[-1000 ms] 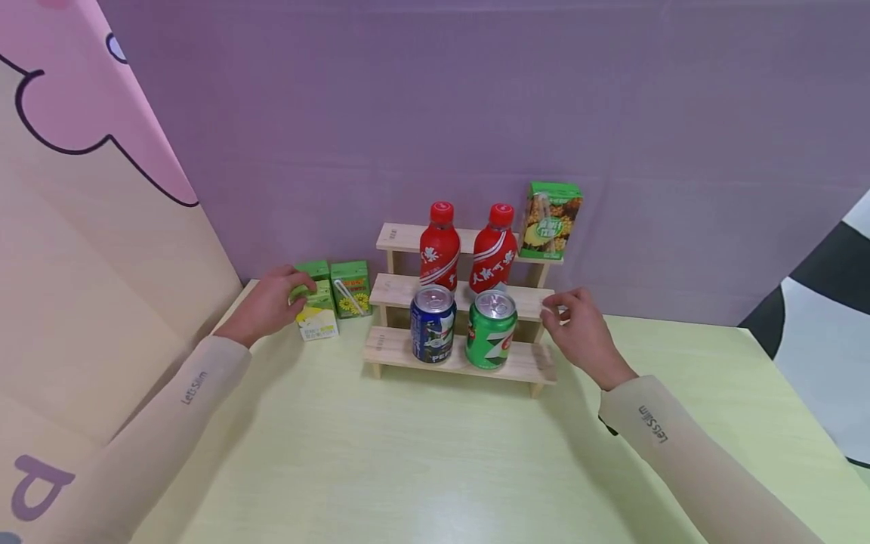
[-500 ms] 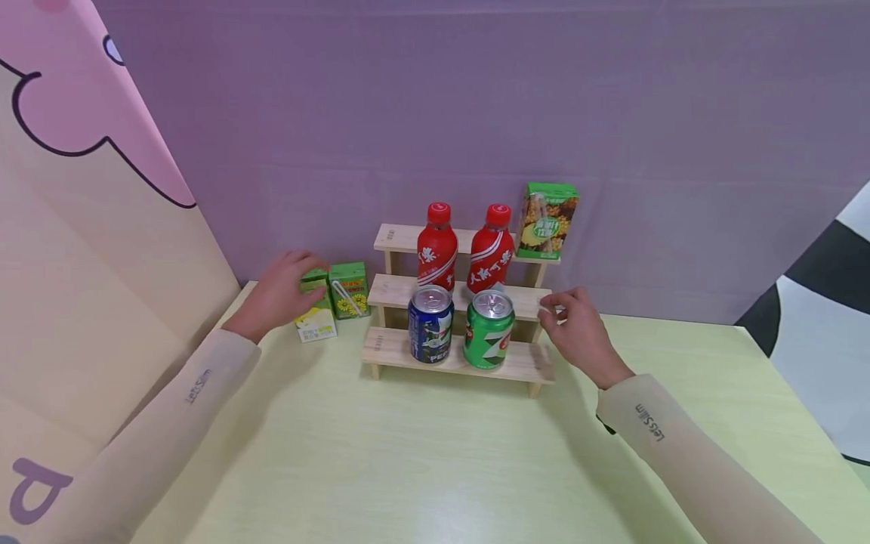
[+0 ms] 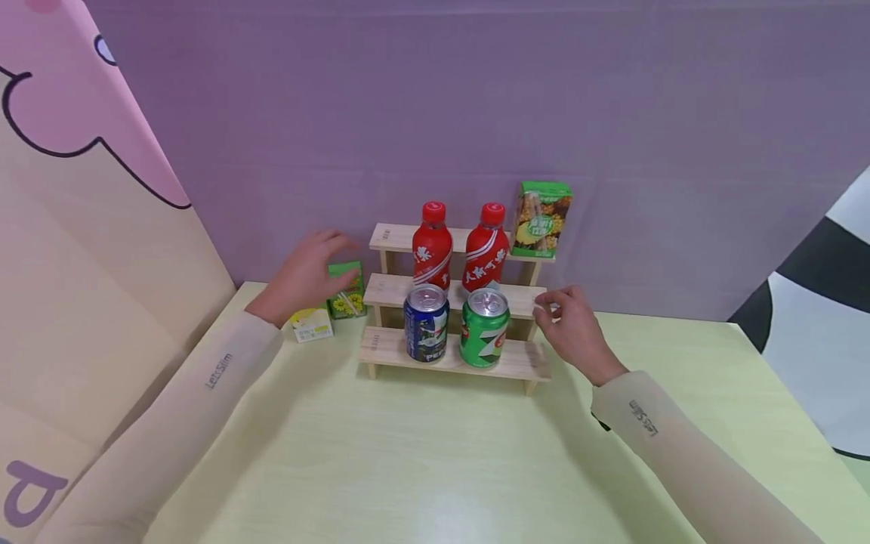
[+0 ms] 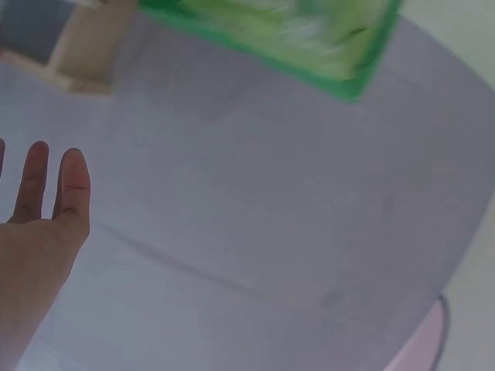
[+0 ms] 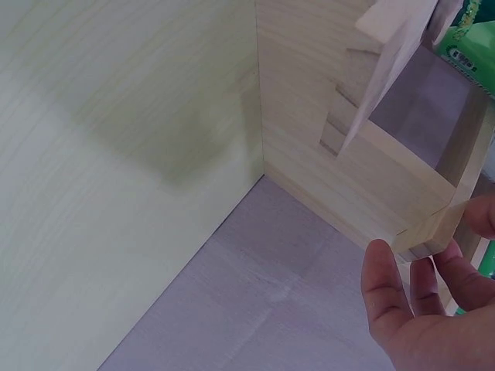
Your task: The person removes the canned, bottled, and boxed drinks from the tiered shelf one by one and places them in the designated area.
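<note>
My left hand hovers over the drink cartons left of the wooden tiered shelf. Its fingers extend toward the shelf, and the left wrist view shows nothing in them. Below it, the hand partly covers a yellow-and-white drink carton and a green carton with yellow flowers. A green-edged carton is blurred in the left wrist view. My right hand pinches the right end of the shelf's middle tier; thumb and fingers surround the board corner in the right wrist view.
Two red bottles stand on the middle tier. A blue can and a green can occupy the lowest tier. On the top tier's right end stands a green-and-brown drink carton. A purple backdrop rises behind.
My left hand has lifted from the cartons and moved right, toward the shelf. My right hand has stayed at the shelf end. The view has shifted slightly.
</note>
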